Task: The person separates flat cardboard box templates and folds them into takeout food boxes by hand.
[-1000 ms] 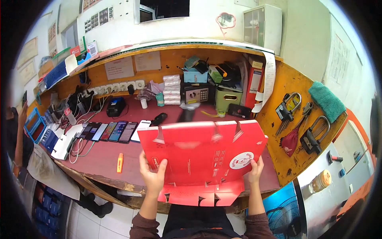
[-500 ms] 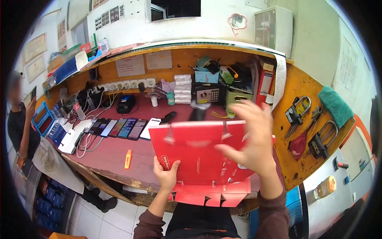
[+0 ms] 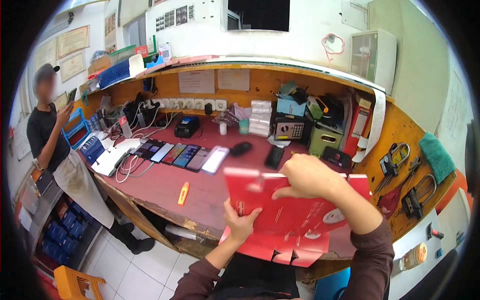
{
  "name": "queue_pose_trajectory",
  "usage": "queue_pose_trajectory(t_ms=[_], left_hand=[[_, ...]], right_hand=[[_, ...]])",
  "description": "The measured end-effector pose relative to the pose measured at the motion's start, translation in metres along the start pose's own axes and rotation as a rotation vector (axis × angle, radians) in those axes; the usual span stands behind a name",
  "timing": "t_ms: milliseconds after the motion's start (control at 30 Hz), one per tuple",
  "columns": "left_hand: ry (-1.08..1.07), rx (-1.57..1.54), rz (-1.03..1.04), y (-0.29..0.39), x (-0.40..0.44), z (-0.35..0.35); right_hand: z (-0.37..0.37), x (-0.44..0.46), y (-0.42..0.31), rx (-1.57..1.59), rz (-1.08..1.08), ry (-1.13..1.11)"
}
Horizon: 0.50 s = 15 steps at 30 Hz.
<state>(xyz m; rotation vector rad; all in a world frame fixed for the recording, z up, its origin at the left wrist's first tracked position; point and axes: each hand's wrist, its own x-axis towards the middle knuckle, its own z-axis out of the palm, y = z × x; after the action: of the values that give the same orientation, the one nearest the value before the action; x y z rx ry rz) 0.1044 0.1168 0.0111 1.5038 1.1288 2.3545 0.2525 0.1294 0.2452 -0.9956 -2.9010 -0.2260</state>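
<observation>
A red folded cardboard piece point(image 3: 280, 215) with white print and a round white logo stands upright near the desk's front edge, its lower flaps spread toward me. My left hand point(image 3: 241, 220) grips its left side, thumb on the near face and fingers behind. Over the top edge bends my right hand point(image 3: 306, 177), closed on the cardboard near the middle, thumb on the near face. Its fingertips are hidden behind the sheet. Left of the cardboard, an orange highlighter point(image 3: 183, 193) lies on the desk, in front of a row of several phones point(image 3: 186, 156).
A person point(image 3: 55, 130) holding a phone stands at the left. Behind the cardboard are a dark phone point(image 3: 274, 157), a small safe point(image 3: 291, 129) and a green bin point(image 3: 325, 140). Padlocks point(image 3: 413, 202) hang at right; an orange stool point(image 3: 75, 282) is lower left.
My right hand has left the cardboard's right side and moved up and inward onto its top edge. My left hand keeps its hold. The view has turned left, showing more of the other person.
</observation>
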Motion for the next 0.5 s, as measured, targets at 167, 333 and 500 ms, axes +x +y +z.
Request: queue_pose_trajectory(t_ms=[167, 333, 500], left_hand=[[-0.225, 0.157, 0.049, 0.016, 0.043, 0.016], [-0.819, 0.466, 0.481, 0.069, 0.07, -0.01], [-1.22, 0.5, 0.278, 0.042, 0.015, -0.035]], right_hand=[[0.017, -0.02, -0.002, -0.247, 0.004, 0.216], [0.119, -0.048, -0.007, -0.008, 0.103, 0.106], [0.188, -0.054, -0.003, 0.343, 0.024, -0.26]])
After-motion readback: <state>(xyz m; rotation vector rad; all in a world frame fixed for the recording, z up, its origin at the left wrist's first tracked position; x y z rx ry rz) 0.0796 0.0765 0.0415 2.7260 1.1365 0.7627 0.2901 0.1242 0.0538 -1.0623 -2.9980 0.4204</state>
